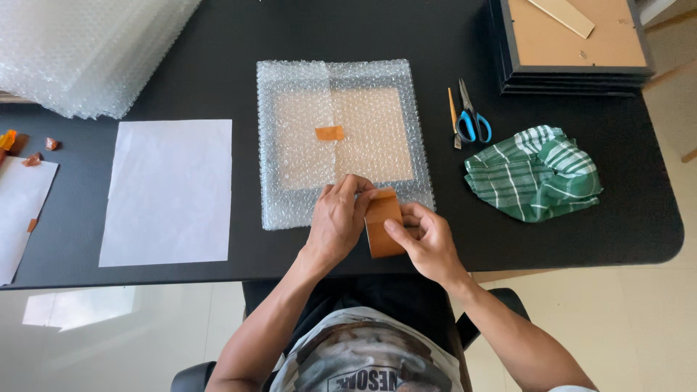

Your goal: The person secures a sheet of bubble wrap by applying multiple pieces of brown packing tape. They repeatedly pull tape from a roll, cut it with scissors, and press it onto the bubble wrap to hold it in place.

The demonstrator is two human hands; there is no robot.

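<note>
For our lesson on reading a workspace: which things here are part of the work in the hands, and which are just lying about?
In use:
left hand
right hand
brown tape roll
bubble-wrapped frame

Lying about:
scissors
green checked cloth
white paper sheet
stack of frames
bubble wrap pile

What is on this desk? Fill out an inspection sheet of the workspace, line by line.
Surface: black rounded-corner table.
Job's things: bubble-wrapped flat frame, seam held by a small brown tape piece; brown packing tape roll at its near edge.
Clutter: white paper sheet, blue-handled scissors, green checked cloth, stacked black picture frames, bubble wrap pile.
Hands: left hand and right hand both grip the tape roll.
Cables: nothing seen.
Surroundings: pale tiled floor.
</note>
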